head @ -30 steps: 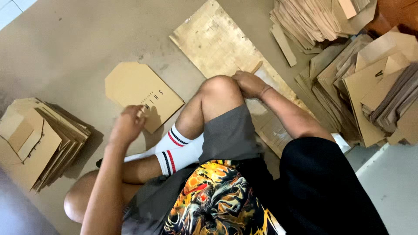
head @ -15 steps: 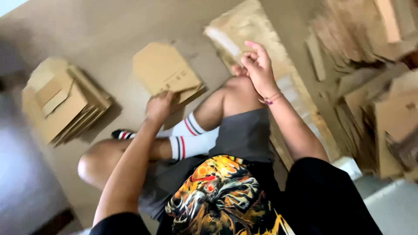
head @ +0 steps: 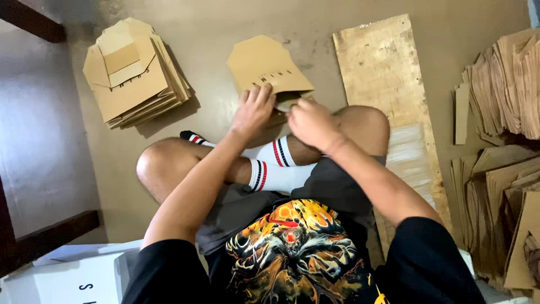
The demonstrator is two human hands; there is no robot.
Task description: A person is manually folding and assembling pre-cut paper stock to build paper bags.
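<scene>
From the head camera, a flat cardboard piece [head: 264, 65] lies on the floor [head: 236, 22] just beyond the crossed legs. The left hand [head: 253, 110] grips its near edge, fingers curled over the top. The right hand [head: 309, 124] pinches the same edge just beside it, the two hands nearly touching. A stack of folded cardboard [head: 132, 73] sits to the left, a wooden board [head: 382, 62] to the right.

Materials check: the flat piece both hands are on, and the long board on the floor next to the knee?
Flat piece: looks like brown cardboard, matte, thin with die-cut angled edges and fold lines; left hand and right hand grip its near edge. Long board: probably plywood or chipboard, raw, speckled pale surface, worn edges.
</scene>
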